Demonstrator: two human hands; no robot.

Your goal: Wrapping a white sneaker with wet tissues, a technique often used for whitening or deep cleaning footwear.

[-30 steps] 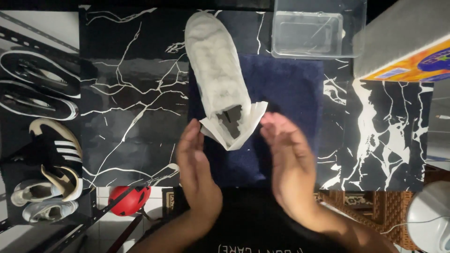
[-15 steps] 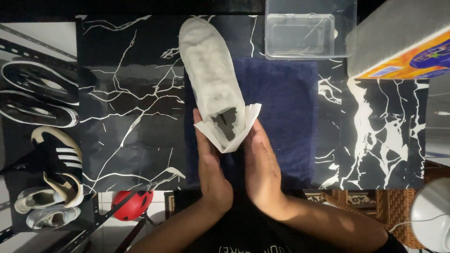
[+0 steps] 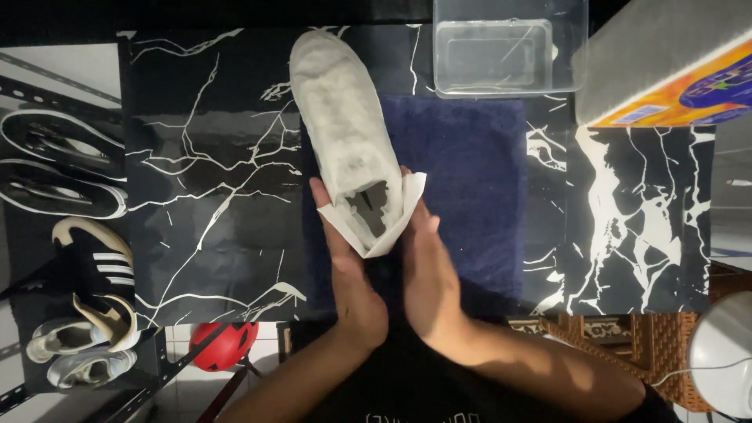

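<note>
1. Looking down from the head camera, a shoe (image 3: 342, 133) wrapped in white paper lay toe-away on a navy towel (image 3: 470, 180) spread over a black marble-patterned table (image 3: 211, 172).
2. Flat and unclenched, the left hand (image 3: 350, 266) pressed the paper's loose flap at the heel from one side.
3. Likewise flat, the right hand (image 3: 427, 270) pressed the opposite flap; both palms faced inward, seemingly to hold the folds snug.
4. Beyond the towel stood a clear plastic box (image 3: 509, 51), apparently empty.
5. Beside it rested a grey and orange carton (image 3: 666, 63), contents hidden.
6. Several shoes (image 3: 78, 258) sat on a rack at far left.
</note>
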